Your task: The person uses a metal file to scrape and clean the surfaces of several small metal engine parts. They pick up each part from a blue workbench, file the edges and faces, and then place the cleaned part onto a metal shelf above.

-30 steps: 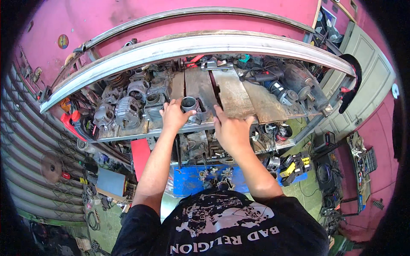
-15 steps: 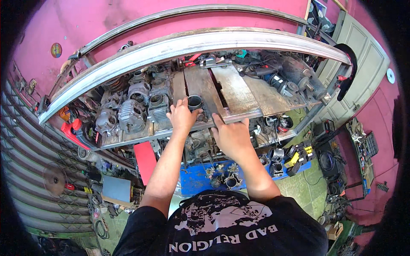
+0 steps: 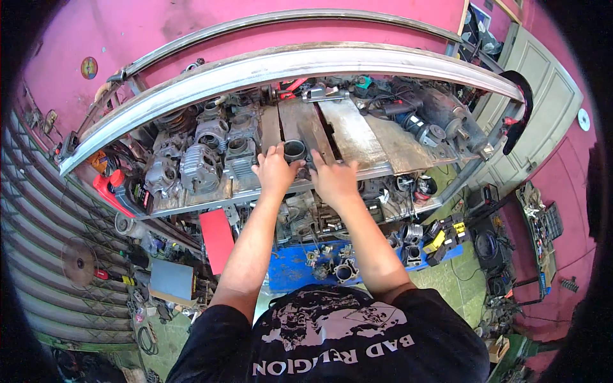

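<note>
A dark metal engine cylinder [image 3: 294, 150] with a round open bore stands near the front edge of the wooden shelf [image 3: 345, 137]. Against its left and near sides, my left hand [image 3: 274, 171] holds it between thumb and fingers. Just right of the cylinder is my right hand [image 3: 335, 182], fingers spread and slightly blurred, with nothing visible in it. My fingers cover the cylinder's lower part. To the left of my left hand sit several grey finned cylinder heads and blocks, among them a large finned one [image 3: 200, 169].
A metal rail [image 3: 287, 64] curves across above the shelf. Power tools [image 3: 424, 127] lie at its right, red and black bottles [image 3: 131, 191] at its left. Below are a blue bench [image 3: 297, 271] with small metal parts, a red panel [image 3: 218, 239] and a grey-topped box [image 3: 171, 279].
My right hand has shifted left and up toward the cylinder, and its fingers have spread from a pointing pose. My left hand stays at the cylinder.
</note>
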Tool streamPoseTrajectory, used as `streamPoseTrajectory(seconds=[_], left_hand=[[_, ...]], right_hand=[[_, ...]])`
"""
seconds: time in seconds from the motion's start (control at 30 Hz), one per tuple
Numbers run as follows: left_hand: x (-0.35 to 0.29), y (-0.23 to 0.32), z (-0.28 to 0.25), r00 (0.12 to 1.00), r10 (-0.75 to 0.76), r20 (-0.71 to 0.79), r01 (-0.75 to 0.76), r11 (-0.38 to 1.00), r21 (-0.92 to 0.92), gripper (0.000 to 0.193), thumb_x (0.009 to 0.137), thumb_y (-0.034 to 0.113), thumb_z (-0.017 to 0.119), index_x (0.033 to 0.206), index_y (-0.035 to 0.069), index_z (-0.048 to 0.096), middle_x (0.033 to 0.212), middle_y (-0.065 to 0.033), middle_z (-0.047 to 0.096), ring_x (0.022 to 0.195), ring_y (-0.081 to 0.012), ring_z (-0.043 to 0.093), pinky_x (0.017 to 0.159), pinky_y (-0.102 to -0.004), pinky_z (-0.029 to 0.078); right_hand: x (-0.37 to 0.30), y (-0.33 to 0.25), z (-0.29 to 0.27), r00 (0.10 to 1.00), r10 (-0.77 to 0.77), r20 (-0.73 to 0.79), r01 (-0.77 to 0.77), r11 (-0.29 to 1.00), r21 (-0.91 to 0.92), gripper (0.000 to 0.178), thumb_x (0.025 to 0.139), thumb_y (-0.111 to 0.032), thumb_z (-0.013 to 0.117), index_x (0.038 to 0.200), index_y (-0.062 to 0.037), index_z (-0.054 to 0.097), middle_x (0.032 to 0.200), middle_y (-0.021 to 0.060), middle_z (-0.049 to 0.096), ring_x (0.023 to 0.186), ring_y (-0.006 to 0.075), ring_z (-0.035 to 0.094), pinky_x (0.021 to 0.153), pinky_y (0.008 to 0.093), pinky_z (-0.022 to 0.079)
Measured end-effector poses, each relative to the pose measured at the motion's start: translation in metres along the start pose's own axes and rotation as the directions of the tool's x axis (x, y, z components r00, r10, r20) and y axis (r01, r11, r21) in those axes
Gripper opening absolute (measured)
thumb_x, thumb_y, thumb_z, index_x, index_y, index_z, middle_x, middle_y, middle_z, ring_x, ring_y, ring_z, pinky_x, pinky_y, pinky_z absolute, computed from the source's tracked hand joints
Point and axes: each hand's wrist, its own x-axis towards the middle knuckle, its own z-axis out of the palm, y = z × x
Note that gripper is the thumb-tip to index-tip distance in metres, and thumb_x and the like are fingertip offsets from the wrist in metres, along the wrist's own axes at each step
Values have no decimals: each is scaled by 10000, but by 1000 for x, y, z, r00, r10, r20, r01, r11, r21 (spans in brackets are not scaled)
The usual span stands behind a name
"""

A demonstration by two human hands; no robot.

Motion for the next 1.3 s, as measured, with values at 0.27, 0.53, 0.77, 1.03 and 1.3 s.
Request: streamPoseTrajectory(seconds=[0.27, 0.53, 0.77, 1.03, 1.3], left_hand=[[2, -7, 1, 1000, -22, 1, 22, 999, 44, 766, 755, 500, 886, 1390, 152, 636, 1302, -75, 665, 1262, -377, 584, 992, -669, 438], [-1, 7, 0, 1000, -7, 11, 7, 1000, 31, 760, 760, 509, 881, 1398, 181, 629, 1327, -75, 657, 1261, -383, 590, 1002, -699, 427], [-3, 0, 1, 999, -44, 11, 44, 998, 39, 784, 750, 546, 873, 1405, 193, 624, 1333, -71, 661, 1268, -386, 592, 1006, -705, 426], [-1, 0, -3, 998, -57, 40, 54, 997, 61, 788, 763, 539, 870, 1413, 172, 617, 1360, -73, 652, 1284, -382, 585, 1011, -696, 422], [1, 10, -6, 998, -36, 60, 36, 999, 8, 791, 756, 521, 883, 1407, 151, 625, 1394, -84, 636, 1318, -385, 560, 1024, -682, 417]], right_hand=[[-41, -6, 9, 974, -92, -207, 64, 988, -141, 516, 972, -276, 608, 1441, -63, 598, 1315, 228, 690, 1282, 295, 630, 1075, 607, 324], [9, 29, 73, 888, -192, -419, 165, 981, -102, 552, 966, -261, 626, 1480, -71, 562, 1102, 226, 761, 1058, 345, 717, 979, 567, 367], [-28, 7, 9, 990, -56, -127, 51, 998, -41, 542, 976, -300, 618, 1473, -88, 576, 811, 121, 778, 835, 318, 753, 946, 557, 378], [-50, 19, 9, 931, -249, -266, 171, 943, -284, 577, 991, -323, 611, 1512, -91, 522, 1085, 175, 770, 997, 332, 731, 924, 578, 402], [6, 45, 26, 975, -180, -129, 190, 980, 66, 569, 1006, -340, 606, 1531, -152, 492, 976, 207, 762, 925, 398, 730, 926, 529, 459]])
